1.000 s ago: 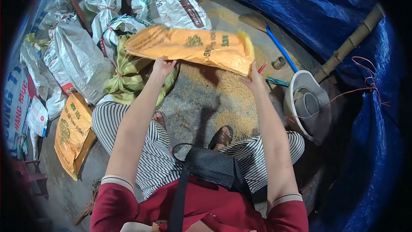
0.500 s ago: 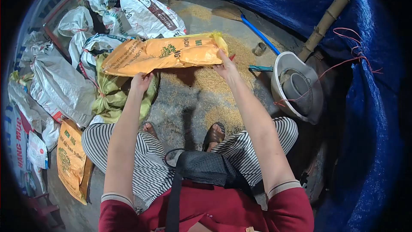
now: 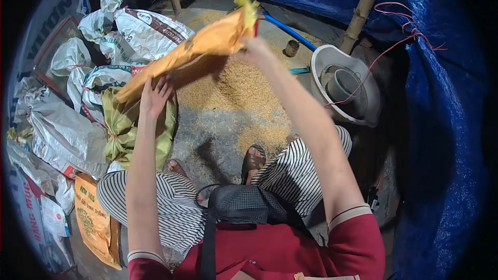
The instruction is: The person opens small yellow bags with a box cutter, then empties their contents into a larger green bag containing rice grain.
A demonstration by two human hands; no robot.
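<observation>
An orange printed sack (image 3: 192,49) is held up at a slant over the grain on the floor, its yellow-fringed right end raised higher than the left. My right hand (image 3: 254,52) is closed on the sack near that right end, somewhat smeared by motion. Under the lower left part, my left hand (image 3: 154,97) has its fingers spread against the sack's near side without wrapping round it. What the sack contains is hidden. Spilled grain (image 3: 228,88) covers the floor beneath and beyond it.
Tied white sacks (image 3: 67,129) and a yellow-green sack (image 3: 161,145) crowd the left. Another orange sack (image 3: 93,223) lies near my left knee. At right are a white basin (image 3: 319,80) holding a grey container (image 3: 345,85), a small can (image 3: 291,48), a blue handle (image 3: 290,31) and bamboo poles (image 3: 363,10).
The sack has tilted, its right end rising and swinging left, its left end dropping. My left hand's fingers have spread. The camera view has shifted slightly.
</observation>
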